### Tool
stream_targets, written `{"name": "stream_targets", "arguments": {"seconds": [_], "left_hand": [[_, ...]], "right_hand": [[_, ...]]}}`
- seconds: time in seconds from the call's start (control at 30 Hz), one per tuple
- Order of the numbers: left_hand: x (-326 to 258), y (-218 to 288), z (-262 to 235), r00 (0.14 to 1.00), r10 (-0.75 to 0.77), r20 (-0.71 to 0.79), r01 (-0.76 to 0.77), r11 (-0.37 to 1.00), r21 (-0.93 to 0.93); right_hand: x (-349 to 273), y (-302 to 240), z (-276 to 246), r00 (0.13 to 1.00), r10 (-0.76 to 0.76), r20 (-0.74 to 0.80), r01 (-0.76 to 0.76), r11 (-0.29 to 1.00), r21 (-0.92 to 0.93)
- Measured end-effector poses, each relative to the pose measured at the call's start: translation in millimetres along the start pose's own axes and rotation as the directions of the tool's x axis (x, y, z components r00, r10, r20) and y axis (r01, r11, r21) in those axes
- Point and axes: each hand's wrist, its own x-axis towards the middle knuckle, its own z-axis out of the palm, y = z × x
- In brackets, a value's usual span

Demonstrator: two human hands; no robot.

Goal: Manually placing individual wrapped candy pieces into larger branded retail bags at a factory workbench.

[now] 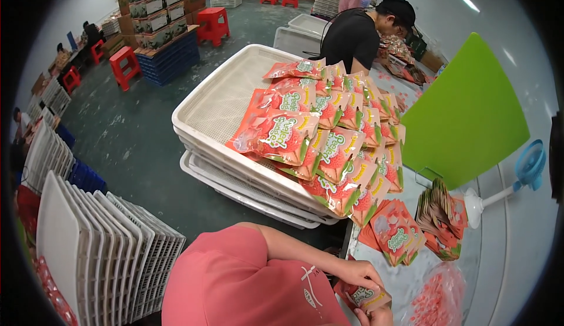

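Observation:
Low in the view, close to my pink shirt, I hold a small red and pink snack pouch [359,295] at the table's near edge. My left hand [359,274] curls over the pouch's upper side with its fingers closed. From below, my right hand [380,315] grips the pouch's other end, partly cut off by the picture's edge. Whether the pouch's mouth is sealed cannot be made out. Just beyond my hands lie a fanned stack of flat pouches [395,232] and a clear plastic bag of small pink pieces [436,299].
Filled pouches [335,144] are heaped in a white plastic tray [211,103] on stacked trays. A green board [464,114] and a blue-and-white fan [529,164] stand along the right. A co-worker in black [352,38] bends over the table. Nested white trays [70,249] stand at left.

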Motion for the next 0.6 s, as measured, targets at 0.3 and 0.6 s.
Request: {"name": "stream_targets", "arguments": {"seconds": [0.3, 0.6], "left_hand": [[-8, -1, 12, 0.978, -0.203, 0.044, 0.206, 0.976, -0.074], [-7, 16, -23, 0.911, -0.406, -0.076, 0.405, 0.914, -0.024]], "right_hand": [[-20, -5, 7, 0.984, 0.15, -0.093, -0.168, 0.957, -0.239], [-13, -13, -10, 0.951, 0.266, -0.156, -0.267, 0.964, 0.015]]}}
